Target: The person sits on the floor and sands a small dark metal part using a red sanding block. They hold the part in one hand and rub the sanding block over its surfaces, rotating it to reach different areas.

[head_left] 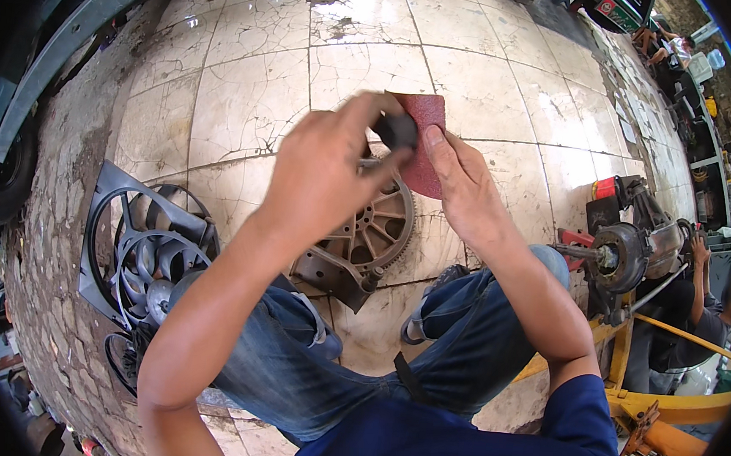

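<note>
Between my hands is a small dark round part (398, 132), smeared by motion. My left hand (315, 161) is closed round it, thumb below and fingers above. A piece of red sandpaper (430, 112) is pinched in my right hand (463, 184), its thumb lying on the rough face. The dark part sits against or just in front of the sandpaper; I cannot tell if they touch. Below my hands, a spoked metal wheel with a toothed rim (396, 211) rests on the floor between my feet, partly hidden by my left forearm. A metal bracket (336, 281) lies at its near edge.
To the left, a radiator fan in its shroud (100, 235) lies on the tiled floor (248, 93). A greasy hub assembly (622, 254) stands at the right by a yellow steel frame (667, 406). Another person (699, 311) is at work at the far right.
</note>
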Demonstrator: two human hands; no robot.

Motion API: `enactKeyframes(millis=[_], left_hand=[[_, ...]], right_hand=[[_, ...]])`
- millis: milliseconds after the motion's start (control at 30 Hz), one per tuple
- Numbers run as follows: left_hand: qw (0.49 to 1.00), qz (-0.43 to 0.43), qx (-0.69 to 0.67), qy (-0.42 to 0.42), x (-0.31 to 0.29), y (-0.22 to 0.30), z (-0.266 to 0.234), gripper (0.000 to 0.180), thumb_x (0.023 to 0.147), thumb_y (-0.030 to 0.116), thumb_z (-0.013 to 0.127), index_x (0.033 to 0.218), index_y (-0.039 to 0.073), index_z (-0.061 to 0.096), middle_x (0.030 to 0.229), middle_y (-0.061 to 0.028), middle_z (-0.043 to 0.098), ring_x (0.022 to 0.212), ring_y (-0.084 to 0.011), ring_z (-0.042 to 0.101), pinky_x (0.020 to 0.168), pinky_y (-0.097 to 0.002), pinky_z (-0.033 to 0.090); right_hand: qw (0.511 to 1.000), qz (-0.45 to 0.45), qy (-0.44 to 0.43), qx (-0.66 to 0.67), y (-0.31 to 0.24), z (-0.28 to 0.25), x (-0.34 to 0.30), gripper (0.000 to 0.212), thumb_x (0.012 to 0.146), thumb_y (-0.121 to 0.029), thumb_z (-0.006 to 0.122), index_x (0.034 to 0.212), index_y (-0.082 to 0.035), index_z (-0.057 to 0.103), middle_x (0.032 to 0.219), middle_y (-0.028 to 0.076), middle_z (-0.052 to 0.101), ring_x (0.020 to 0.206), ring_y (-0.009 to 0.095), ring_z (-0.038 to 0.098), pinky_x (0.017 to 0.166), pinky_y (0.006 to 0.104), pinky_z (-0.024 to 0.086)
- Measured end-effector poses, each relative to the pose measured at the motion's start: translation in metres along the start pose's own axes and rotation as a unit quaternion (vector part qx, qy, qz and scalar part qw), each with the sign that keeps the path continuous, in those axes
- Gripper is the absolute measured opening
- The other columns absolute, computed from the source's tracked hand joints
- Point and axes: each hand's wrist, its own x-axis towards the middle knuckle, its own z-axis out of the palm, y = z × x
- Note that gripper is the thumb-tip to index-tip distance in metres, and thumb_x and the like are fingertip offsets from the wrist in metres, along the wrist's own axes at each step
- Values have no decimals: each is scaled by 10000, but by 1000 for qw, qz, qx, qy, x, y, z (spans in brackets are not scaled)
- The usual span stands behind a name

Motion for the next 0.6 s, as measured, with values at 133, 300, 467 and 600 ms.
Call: enactKeyframes(millis=[133, 300, 467, 600], left_hand=[[997, -60, -37, -6, 1, -8, -4, 412, 820, 136, 803, 1169, 84, 591, 1015, -84, 723, 808, -233, 703, 744, -374, 555], [998, -40, -26, -40, 1, -1, -4, 418, 827, 139, 803, 1180, 72, 590, 1051, -102, 714, 810, -219, 708, 749, -373, 560], [996, -40, -56, -51, -1, -3, -1, 431, 821, 143, 808, 1186, 77, 589, 1066, -110, 712, 840, -232, 719, 767, -380, 567], [997, -41, -33, -51, 0, 3, 1, 422, 831, 162, 802, 1187, 94, 587, 1026, -109, 722, 865, -254, 723, 776, -379, 569]], right_hand=[[1000, -13, -5, -14, 7, 3, 0, 511, 1101, -438, 391, 1191, 10, 619, 793, -4, 547, 722, 78, 471, 642, 260, 413], [1000, 2, 5, -19, 3, 4, -1, 532, 1100, -457, 384, 1187, 13, 620, 784, -5, 541, 729, 90, 476, 647, 268, 419], [1000, 2, 4, -25, 7, 1, 0, 573, 1097, -477, 378, 1241, 28, 606, 798, -5, 551, 746, 100, 483, 665, 273, 425], [1000, 8, 9, -3, 7, -1, 2, 578, 1095, -474, 390, 1267, 37, 599, 872, 16, 595, 795, 101, 498, 708, 272, 440]])
